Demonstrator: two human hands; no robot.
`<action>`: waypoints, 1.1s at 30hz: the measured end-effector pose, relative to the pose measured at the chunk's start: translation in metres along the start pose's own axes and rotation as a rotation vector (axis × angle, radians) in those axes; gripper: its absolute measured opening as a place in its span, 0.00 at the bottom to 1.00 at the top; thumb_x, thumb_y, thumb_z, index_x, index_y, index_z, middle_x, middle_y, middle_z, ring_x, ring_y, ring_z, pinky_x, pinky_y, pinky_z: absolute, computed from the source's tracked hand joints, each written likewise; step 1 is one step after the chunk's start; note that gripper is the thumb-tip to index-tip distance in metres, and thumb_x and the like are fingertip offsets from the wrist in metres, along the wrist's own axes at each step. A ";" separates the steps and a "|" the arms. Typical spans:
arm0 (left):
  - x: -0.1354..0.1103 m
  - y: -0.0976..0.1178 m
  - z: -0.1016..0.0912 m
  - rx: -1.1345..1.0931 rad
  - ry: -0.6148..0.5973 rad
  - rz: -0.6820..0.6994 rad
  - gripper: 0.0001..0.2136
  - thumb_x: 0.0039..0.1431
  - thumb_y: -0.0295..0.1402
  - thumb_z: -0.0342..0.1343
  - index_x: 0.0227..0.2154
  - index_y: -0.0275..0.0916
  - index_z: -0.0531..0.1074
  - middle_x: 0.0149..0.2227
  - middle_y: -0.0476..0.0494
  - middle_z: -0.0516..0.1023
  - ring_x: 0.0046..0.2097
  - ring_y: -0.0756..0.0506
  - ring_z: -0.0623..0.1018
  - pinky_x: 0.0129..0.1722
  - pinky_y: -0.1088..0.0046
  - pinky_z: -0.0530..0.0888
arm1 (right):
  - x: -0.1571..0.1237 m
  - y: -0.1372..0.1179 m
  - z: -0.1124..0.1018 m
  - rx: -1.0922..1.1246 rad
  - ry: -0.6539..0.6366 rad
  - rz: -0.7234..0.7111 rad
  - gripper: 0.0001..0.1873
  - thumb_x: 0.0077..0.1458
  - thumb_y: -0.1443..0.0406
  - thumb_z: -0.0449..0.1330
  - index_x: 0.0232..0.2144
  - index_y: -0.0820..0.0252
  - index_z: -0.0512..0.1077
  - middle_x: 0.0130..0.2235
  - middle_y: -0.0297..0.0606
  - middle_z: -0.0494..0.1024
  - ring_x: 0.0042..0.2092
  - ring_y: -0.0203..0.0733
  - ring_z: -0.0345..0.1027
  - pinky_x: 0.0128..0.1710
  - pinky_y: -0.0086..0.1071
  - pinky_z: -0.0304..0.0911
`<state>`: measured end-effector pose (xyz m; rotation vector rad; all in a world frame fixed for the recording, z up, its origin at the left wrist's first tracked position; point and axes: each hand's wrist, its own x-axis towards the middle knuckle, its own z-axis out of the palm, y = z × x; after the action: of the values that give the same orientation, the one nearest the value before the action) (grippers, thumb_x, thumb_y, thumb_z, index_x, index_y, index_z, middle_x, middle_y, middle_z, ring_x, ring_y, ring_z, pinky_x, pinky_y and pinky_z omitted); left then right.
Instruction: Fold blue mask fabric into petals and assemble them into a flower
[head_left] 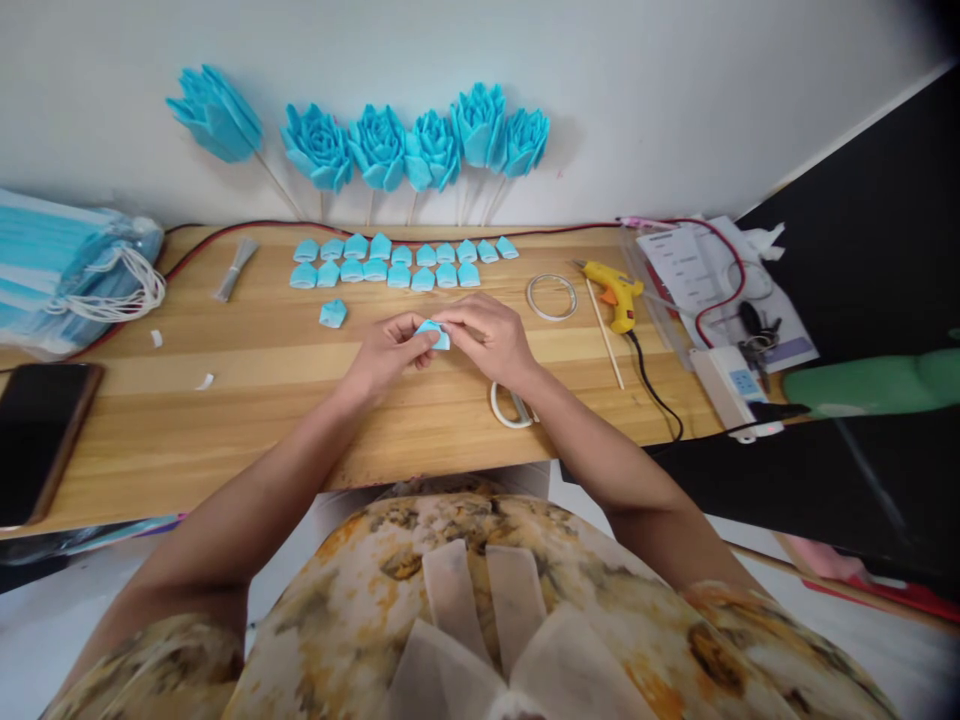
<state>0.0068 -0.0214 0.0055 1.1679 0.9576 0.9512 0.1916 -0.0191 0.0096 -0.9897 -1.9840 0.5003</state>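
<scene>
The left hand (394,350) pinches the left side of a blue petal (432,328), which lies between both hands, nearer than the petal rows (399,275), while the right hand (491,338) grips its far edge in its fingertips.

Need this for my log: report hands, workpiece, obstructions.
Left hand and right hand pinching blue folded piece. White looped handle partly hidden behind right arm.
</scene>
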 end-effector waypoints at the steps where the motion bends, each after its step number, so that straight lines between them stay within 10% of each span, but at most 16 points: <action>1: 0.000 0.000 0.000 -0.005 0.007 0.005 0.13 0.47 0.41 0.68 0.25 0.38 0.74 0.21 0.50 0.74 0.22 0.53 0.70 0.24 0.77 0.67 | 0.000 0.001 0.000 -0.013 -0.004 -0.026 0.12 0.65 0.61 0.55 0.40 0.50 0.79 0.40 0.36 0.82 0.43 0.42 0.73 0.47 0.40 0.66; 17: 0.002 0.001 0.002 -0.056 0.025 0.054 0.17 0.46 0.48 0.69 0.26 0.38 0.76 0.21 0.49 0.75 0.22 0.53 0.69 0.24 0.76 0.67 | -0.001 0.006 0.002 -0.055 0.038 -0.115 0.16 0.66 0.64 0.53 0.43 0.46 0.80 0.40 0.36 0.80 0.44 0.41 0.71 0.46 0.41 0.66; 24: 0.002 -0.002 -0.002 -0.072 0.028 0.073 0.13 0.50 0.42 0.68 0.26 0.37 0.75 0.21 0.50 0.75 0.22 0.53 0.70 0.25 0.77 0.68 | 0.001 -0.004 -0.006 0.317 0.007 0.292 0.18 0.66 0.54 0.53 0.50 0.53 0.76 0.42 0.37 0.80 0.42 0.39 0.73 0.43 0.34 0.70; 33: 0.003 0.001 0.000 -0.019 0.050 0.076 0.12 0.49 0.40 0.67 0.27 0.37 0.74 0.21 0.51 0.75 0.22 0.54 0.71 0.24 0.77 0.68 | 0.004 -0.003 -0.003 0.644 -0.078 0.482 0.21 0.59 0.48 0.59 0.27 0.59 0.71 0.28 0.33 0.73 0.31 0.34 0.67 0.30 0.28 0.66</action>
<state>0.0080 -0.0189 0.0063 1.1763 0.9481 1.0525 0.1911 -0.0174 0.0151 -1.0194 -1.4664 1.3583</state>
